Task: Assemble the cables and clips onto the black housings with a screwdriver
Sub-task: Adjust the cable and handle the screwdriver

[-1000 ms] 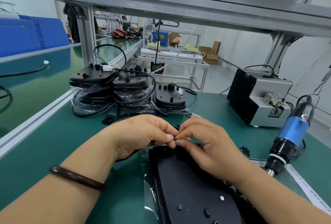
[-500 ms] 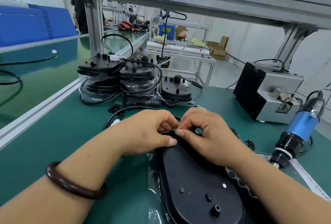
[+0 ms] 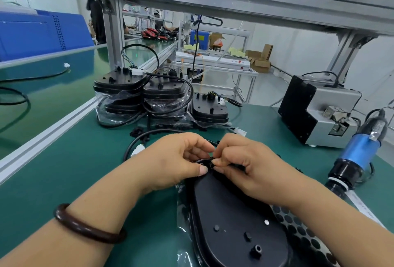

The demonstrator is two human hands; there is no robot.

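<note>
Left hand [image 3: 170,160] and right hand [image 3: 249,164] jointly pinch a small clip [image 3: 211,161] at the far tip of our black housing [image 3: 234,219], its long axis toward us; screwdriver [image 3: 358,151] right of it, nearer right hand.

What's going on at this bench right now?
A person is working on a black housing lying on the green bench. The left hand and right hand both pinch a small black part at its far end. Whether it is a clip or a cable end is unclear. The blue screwdriver is untouched at the right. Stacked housings with cables stand behind.
</note>
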